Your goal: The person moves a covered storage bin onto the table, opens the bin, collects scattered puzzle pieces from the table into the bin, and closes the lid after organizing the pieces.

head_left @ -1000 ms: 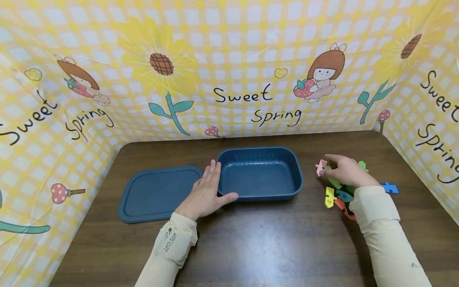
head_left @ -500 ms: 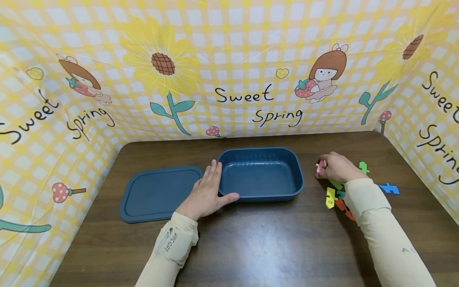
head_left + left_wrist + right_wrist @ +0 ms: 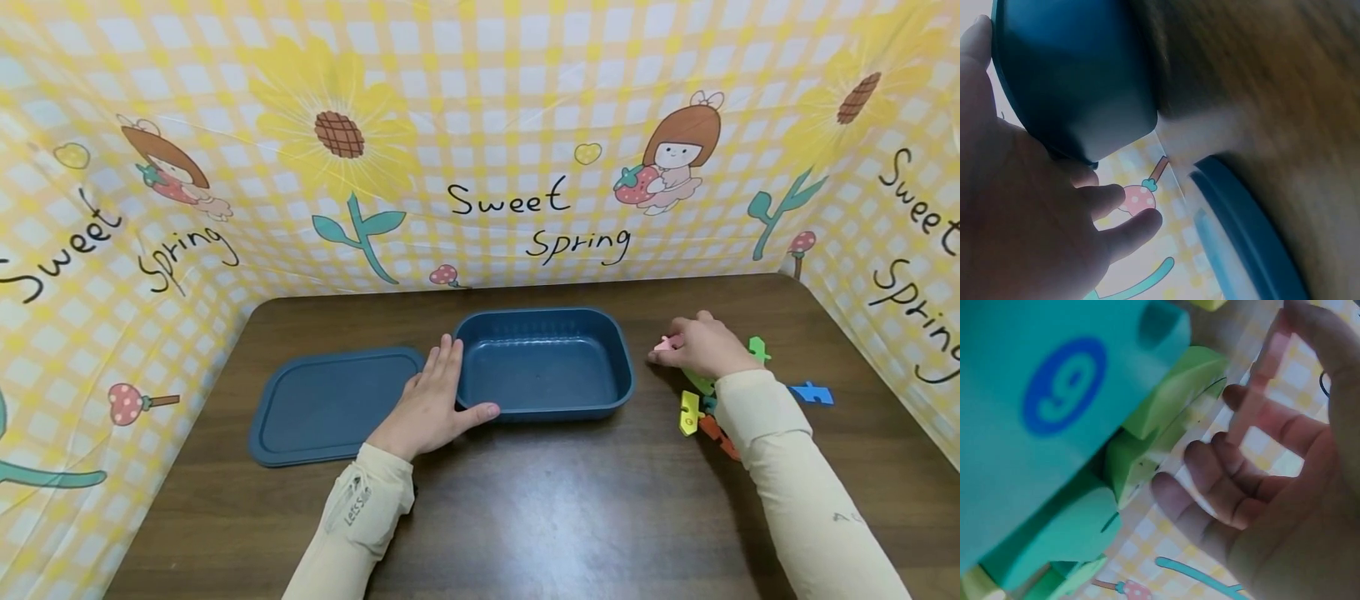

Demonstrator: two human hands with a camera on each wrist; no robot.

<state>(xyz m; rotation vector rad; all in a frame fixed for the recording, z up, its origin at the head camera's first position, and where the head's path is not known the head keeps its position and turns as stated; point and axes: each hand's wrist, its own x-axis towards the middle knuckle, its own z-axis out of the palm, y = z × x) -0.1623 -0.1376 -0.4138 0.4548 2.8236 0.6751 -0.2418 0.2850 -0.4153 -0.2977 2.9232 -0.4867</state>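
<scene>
My left hand (image 3: 423, 412) lies with straight fingers along the left end of a dark blue rectangular container (image 3: 540, 379), the thumb at its front rim. The left wrist view shows those fingers (image 3: 1132, 234) beside the container's outer wall (image 3: 1072, 81). To the right of the container, my right hand (image 3: 708, 348) pinches a small pink puzzle piece (image 3: 664, 344) between thumb and index finger. In the right wrist view this pink piece (image 3: 1272, 356) is seen edge-on, and the other fingers are loosely bent. Close by is a teal piece (image 3: 1110, 337) with a blue circled digit.
Left of the container lies its flat blue lid (image 3: 330, 408). Around and under my right hand are scattered a yellow piece (image 3: 688, 414), an orange-red piece (image 3: 720, 439), a blue piece (image 3: 812, 393) and a bright green piece (image 3: 758, 348). Checked cloth (image 3: 510, 125) walls the brown table.
My right hand has closed its thumb and index finger on the pink puzzle piece and shifted slightly left with it. The left hand and the container stay where they were.
</scene>
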